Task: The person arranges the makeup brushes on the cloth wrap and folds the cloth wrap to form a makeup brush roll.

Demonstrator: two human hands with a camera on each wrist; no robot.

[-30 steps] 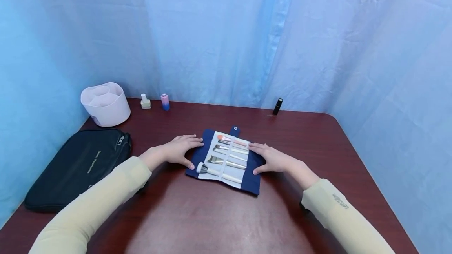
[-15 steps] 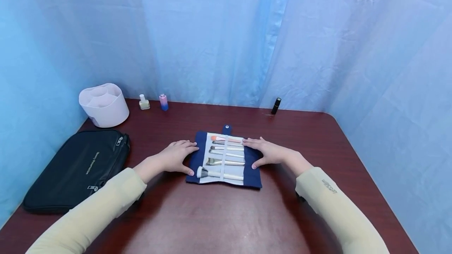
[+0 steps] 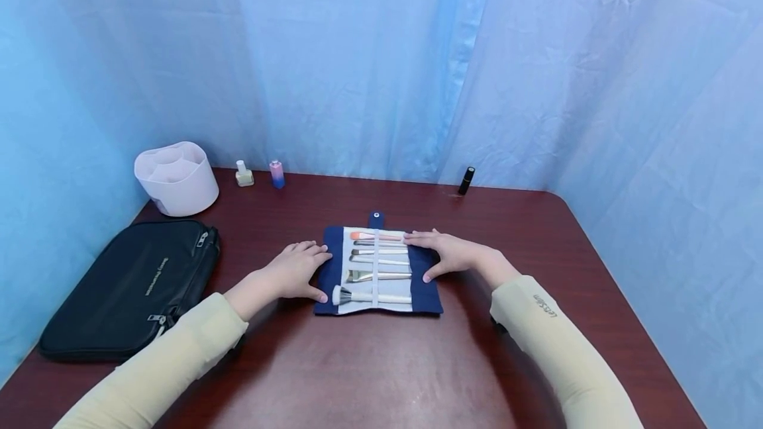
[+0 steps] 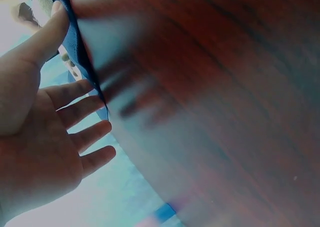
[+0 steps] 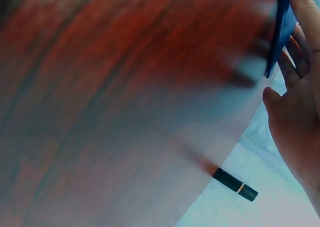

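A navy fabric brush roll (image 3: pixel 424 293) lies unfolded on the table, its snap tab (image 3: pixel 376 220) pointing to the back. Several makeup brushes (image 3: pixel 381 277) sit side by side under a pale elastic band on its light lining. My left hand (image 3: pixel 292 273) rests on the roll's left border with spread fingers, thumb near the front corner. At the opposite side my right hand (image 3: pixel 456 254) touches the right border, its fingertips by the brush handles. In both wrist views the fingers look extended along the dark cloth edge.
A black zip case (image 3: pixel 128 290) lies at the left. Behind it stand a white divided organizer (image 3: pixel 185 184), a nail polish bottle (image 3: pixel 244 174) and a pink-blue bottle (image 3: pixel 277 174). A black lipstick-like tube (image 3: pixel 467 181) stands near the table's back edge. Curtains surround the table.
The brush roll has turned counterclockwise, so its front edge now lies nearly level and its tab has shifted left. Both hands stayed on its sides, the right moving slightly left.
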